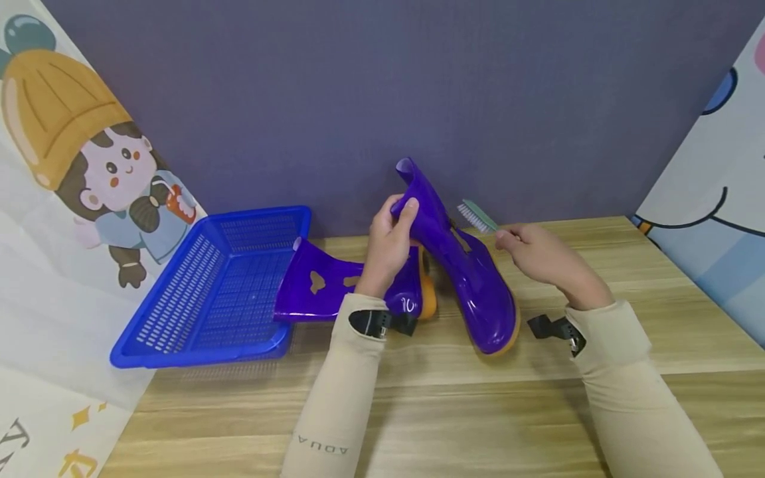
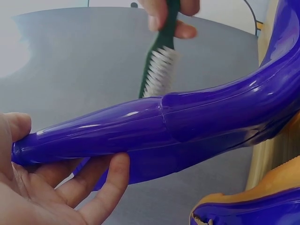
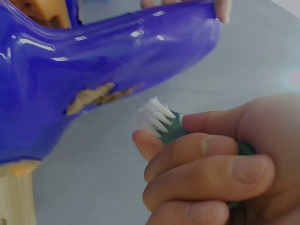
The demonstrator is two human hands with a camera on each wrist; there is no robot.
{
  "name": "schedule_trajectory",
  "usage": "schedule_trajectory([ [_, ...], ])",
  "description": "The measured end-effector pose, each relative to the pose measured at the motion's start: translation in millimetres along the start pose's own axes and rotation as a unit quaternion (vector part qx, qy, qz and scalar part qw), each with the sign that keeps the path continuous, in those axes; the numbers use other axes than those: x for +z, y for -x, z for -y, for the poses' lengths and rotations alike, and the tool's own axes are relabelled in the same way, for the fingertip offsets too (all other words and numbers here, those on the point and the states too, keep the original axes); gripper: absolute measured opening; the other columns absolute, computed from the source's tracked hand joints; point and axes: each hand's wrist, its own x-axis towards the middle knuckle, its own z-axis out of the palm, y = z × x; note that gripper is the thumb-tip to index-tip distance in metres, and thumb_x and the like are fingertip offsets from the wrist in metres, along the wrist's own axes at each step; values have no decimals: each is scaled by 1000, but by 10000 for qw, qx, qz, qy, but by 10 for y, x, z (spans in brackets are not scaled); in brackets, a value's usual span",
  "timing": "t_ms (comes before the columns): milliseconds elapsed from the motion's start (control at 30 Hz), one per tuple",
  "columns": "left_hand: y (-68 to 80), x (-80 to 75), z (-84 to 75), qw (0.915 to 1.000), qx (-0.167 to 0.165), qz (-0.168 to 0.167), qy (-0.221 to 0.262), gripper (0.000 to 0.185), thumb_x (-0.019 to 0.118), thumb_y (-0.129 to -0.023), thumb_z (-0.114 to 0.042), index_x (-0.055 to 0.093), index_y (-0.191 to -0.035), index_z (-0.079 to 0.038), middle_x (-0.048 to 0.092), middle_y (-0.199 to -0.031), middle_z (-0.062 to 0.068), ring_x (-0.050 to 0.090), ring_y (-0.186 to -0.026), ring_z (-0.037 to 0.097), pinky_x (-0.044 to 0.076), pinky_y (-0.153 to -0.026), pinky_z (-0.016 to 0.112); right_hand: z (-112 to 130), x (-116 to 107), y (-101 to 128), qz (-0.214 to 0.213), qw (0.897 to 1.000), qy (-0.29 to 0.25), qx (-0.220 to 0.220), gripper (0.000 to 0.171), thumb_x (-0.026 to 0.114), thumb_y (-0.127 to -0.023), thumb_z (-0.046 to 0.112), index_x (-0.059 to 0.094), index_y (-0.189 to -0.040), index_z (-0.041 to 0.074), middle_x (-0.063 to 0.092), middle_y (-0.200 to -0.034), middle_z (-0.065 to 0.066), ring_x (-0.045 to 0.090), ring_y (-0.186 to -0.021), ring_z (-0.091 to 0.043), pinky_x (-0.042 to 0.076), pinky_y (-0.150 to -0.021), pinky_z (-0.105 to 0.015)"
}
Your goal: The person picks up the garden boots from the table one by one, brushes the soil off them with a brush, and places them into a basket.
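Observation:
My left hand (image 1: 391,239) grips the upper shaft of a shiny purple rain boot (image 1: 478,292), thumb on the near side. The boot is tilted, its toe low toward the table at the right. Brown dirt patches (image 3: 98,96) mark its shaft in the right wrist view. In my right hand (image 1: 540,255) is a green scrub brush (image 1: 478,216) with white bristles, held by its handle. The bristles sit close beside the shaft, apart from it in the right wrist view. A second purple boot (image 1: 323,285) with brown patches lies on its side behind my left wrist.
A blue plastic basket (image 1: 209,358) stands at the left, next to the lying boot's top. Everything rests on a wood-grain table (image 1: 454,411). A grey panel (image 1: 478,99) rises along the back edge, with cartoon-printed sheets at both sides.

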Motion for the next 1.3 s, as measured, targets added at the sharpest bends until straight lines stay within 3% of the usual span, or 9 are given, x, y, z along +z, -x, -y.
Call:
schedule_trajectory([
  [133,-9,-10,8,9999,-37,29,138,30,51,-108,-28,62,-123,-4,63,-88,2,64,-73,12,62,-75,58,13,-15,12,-209,9997,82,-91,50,32,-112,31,60,-131,-7,65,-112,-24,58,-83,-26,48,-75,-39],
  [233,-10,-24,13,9997,-92,28,246,30,51,-108,-27,62,-123,-4,62,-87,1,64,-73,13,61,-76,61,39,59,-30,-320,9988,224,-295,45,36,-111,32,64,-120,-2,64,-94,-17,57,-80,-26,46,-69,-35],
  [433,-9,-40,11,9994,-140,15,316,30,51,-108,-28,62,-124,-5,63,-88,4,64,-73,17,60,-77,63,52,251,-140,-318,9985,271,-341,41,37,-111,35,65,-110,4,55,-83,-7,53,-77,-23,42,-64,-32],
  [567,-16,-49,11,9997,-116,-34,228,30,51,-108,-28,62,-123,-4,63,-86,4,63,-71,15,62,-73,59,-5,296,-175,-166,9986,432,-269,40,40,-110,30,66,-110,1,62,-84,-10,57,-75,-22,47,-63,-34],
  [667,-22,-59,9,9998,-117,-73,146,30,51,-108,-27,63,-123,-4,63,-85,2,63,-70,14,63,-69,53,-81,256,-155,68,9984,450,-333,39,43,-110,29,67,-116,-1,69,-100,-15,63,-89,-26,53,-75,-41],
  [867,-30,-82,12,9998,-98,-141,131,30,51,-108,-25,63,-122,-2,63,-87,2,63,-72,12,62,-67,42,-234,90,-62,604,9965,575,-57,35,48,-108,30,66,-114,0,65,-123,-24,60,-112,-39,52,-88,-54],
  [967,-33,-89,20,9996,-108,-192,171,29,51,-108,-24,64,-121,-2,62,-88,1,62,-73,11,59,-65,30,-290,14,-16,746,9948,688,33,42,47,-108,30,62,-126,-6,56,-140,-33,54,-127,-50,50,-97,-64],
  [1033,-34,-91,26,9994,-147,-178,274,29,51,-108,-24,63,-121,-1,62,-88,1,63,-73,11,60,-63,31,-304,-35,12,800,9943,695,107,48,45,-109,31,57,-135,-8,53,-143,-35,50,-131,-54,48,-101,-67],
  [1300,-46,-68,49,9975,-270,-44,650,29,49,-109,-25,61,-119,-1,62,-87,1,65,-74,14,62,-65,36,-155,-97,67,130,9997,122,-138,47,37,-112,32,61,-126,-5,67,-121,-31,68,-104,-39,59,-80,-44],
])
